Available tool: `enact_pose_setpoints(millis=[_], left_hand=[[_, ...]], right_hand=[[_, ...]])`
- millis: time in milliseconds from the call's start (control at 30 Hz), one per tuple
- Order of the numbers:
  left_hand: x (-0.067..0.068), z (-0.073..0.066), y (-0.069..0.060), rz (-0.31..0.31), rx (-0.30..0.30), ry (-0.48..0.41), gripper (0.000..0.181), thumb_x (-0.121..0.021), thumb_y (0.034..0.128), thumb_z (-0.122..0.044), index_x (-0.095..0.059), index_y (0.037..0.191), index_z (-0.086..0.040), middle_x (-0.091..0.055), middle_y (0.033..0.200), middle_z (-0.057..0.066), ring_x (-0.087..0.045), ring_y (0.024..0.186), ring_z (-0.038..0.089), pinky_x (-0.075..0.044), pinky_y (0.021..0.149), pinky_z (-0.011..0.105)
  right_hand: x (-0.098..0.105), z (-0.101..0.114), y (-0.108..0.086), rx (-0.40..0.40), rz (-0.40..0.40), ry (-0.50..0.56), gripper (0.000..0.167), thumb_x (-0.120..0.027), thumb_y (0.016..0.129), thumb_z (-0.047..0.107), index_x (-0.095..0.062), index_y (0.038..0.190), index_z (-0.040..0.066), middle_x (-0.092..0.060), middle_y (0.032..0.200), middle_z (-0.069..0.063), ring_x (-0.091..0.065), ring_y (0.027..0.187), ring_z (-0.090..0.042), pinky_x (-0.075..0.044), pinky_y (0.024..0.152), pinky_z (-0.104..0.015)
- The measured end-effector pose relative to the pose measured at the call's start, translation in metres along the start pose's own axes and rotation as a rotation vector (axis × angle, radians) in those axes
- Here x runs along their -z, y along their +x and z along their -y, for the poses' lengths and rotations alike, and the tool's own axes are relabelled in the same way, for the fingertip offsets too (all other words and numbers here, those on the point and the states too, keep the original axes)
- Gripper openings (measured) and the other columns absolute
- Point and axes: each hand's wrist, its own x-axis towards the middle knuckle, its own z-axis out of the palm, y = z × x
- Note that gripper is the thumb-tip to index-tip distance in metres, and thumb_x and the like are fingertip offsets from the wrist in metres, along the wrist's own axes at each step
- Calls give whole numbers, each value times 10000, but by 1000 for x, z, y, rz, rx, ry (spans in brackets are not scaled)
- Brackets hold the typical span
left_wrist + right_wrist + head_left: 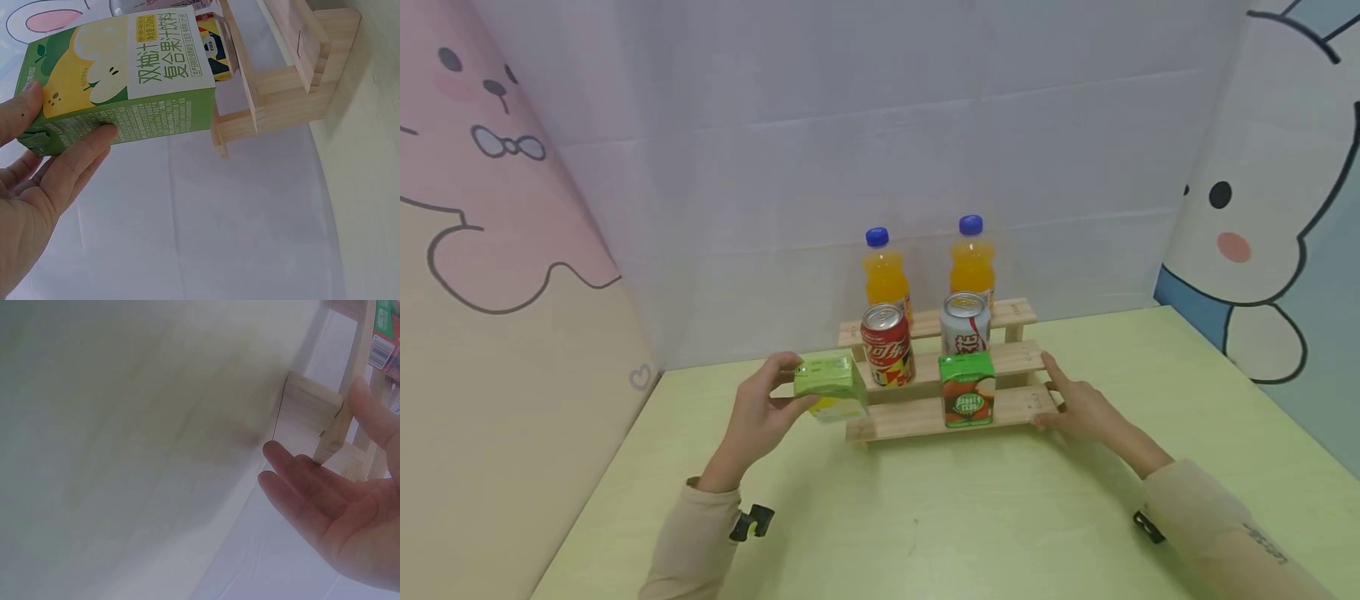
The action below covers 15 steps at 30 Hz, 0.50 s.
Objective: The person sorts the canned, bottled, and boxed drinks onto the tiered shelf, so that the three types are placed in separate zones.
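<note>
My left hand (758,414) grips a green and yellow juice carton (831,389) by one end, with the thumb on one face and fingers on the others. It holds the carton in front of the left end of a three-tier wooden rack (895,424). My right hand (1081,408) holds the rack's right end; in the right wrist view its thumb lies on a plank (344,428) and the other fingers reach past that plank's end. A green and red-brown carton (968,392) stands on the lowest tier, towards the right.
On the middle tier stand a red can (887,346) and a white can (964,327). Behind them, two orange drink bottles (886,279) with blue caps stand on the top tier. The rack sits on a pale green table (925,517), before a white cloth backdrop (865,150).
</note>
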Motion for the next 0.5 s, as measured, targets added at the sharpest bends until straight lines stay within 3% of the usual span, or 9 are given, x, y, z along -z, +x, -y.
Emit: enact_pose_setpoints(millis=[500], left_hand=[[-14,-7,4,22,-19,-54,434,-705,692,129,-493,1063,51,-573,1013,174,-602,947,351,-537,644,240]], right_hand=[[1,2,0,-6,2,-10,969,-710,787,220,-30,1397,-103,-462,1175,-387,-631,772,-346,-510,654,-433]])
